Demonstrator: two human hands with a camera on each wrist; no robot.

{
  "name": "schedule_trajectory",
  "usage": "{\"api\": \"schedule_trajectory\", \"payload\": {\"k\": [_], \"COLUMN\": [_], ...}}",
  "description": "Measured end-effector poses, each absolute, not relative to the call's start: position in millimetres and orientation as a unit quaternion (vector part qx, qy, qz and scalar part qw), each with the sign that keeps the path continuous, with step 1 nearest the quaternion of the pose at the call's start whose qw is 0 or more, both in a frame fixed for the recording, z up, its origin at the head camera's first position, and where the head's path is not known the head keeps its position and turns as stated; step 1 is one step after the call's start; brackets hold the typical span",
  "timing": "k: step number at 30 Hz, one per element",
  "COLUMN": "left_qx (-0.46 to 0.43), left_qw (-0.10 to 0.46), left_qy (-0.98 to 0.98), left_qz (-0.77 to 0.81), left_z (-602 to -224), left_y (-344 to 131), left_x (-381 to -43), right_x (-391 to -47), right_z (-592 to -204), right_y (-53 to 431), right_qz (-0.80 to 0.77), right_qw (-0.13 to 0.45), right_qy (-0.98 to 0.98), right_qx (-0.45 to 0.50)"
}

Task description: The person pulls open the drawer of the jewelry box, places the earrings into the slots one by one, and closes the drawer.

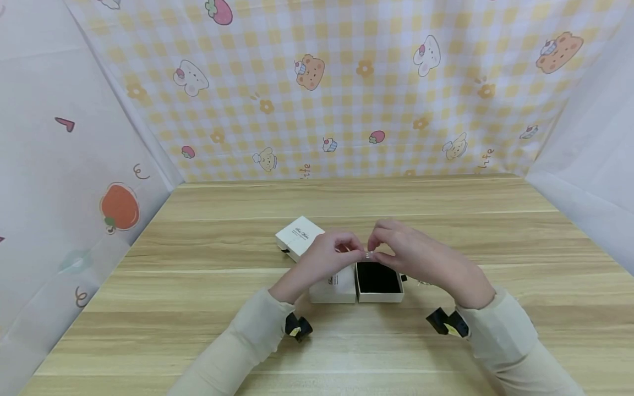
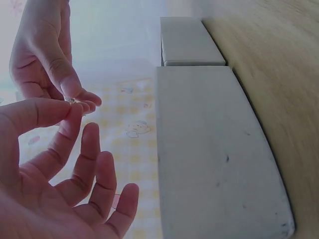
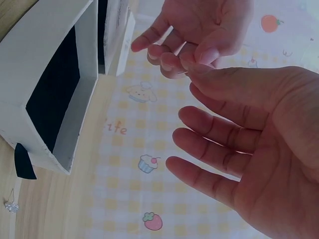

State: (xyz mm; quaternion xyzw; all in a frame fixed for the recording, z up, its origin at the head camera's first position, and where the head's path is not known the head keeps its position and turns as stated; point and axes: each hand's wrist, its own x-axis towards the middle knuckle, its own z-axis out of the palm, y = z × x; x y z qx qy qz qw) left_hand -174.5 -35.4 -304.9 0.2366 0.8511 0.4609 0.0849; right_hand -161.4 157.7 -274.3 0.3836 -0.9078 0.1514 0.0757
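Nearest were two cream sleeves (image 1: 228,346) of soft, wrinkled fabric, one reaching in from each side, with two black wrist devices (image 1: 299,327), one at each cuff. Beyond them sat one open box (image 1: 380,298), square and white-walled with a matte black inside and a small black tab on its right side. Just left of it stood one printed white box (image 1: 333,295), smooth-faced and partly hidden under the left arm. Above these the two bare hands met, wrists bent inward: the left hand (image 1: 329,254) and the right hand (image 1: 408,252) each pinched one tiny shiny piece (image 1: 369,255) narrowly between thumb and forefinger, their other fingers spread apart, loosely bent. The piece was held up off the table, seen from the head against the open box's back edge. One sparkling ornament (image 3: 11,205) with a thin wire lay on the table right of that box. Farther back and left, one angled white box (image 1: 299,235) bore dark lettering. Wood-grained tabletop (image 1: 238,203) ran back to a yellow-and-white checked cloth (image 1: 346,104) with printed cartoon figures.
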Motion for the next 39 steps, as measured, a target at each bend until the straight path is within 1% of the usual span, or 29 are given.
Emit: {"api": "schedule_trajectory", "payload": {"k": [6, 14, 31, 39], "left_qx": [0.225, 0.223, 0.23, 0.216], "left_qw": [0.103, 0.105, 0.109, 0.105], "left_qy": [0.857, 0.863, 0.866, 0.876], "left_qz": [0.451, 0.442, 0.432, 0.419], "left_z": [-305.7, -305.1, -302.1, -302.5], "left_y": [-35.6, -34.9, -35.6, -36.3], "left_x": [-176.1, -176.0, -174.5, -175.5], "right_x": [-161.2, -161.6, -162.9, -163.5], "right_z": [-274.1, -275.3, -276.8, -276.8], "right_y": [157.0, 157.1, 159.8, 161.6], "right_qz": [0.144, 0.142, 0.147, 0.147], "right_qw": [0.081, 0.078, 0.097, 0.087], "right_qy": [-0.908, -0.909, -0.908, -0.912], "right_qx": [0.386, 0.384, 0.381, 0.373]}}
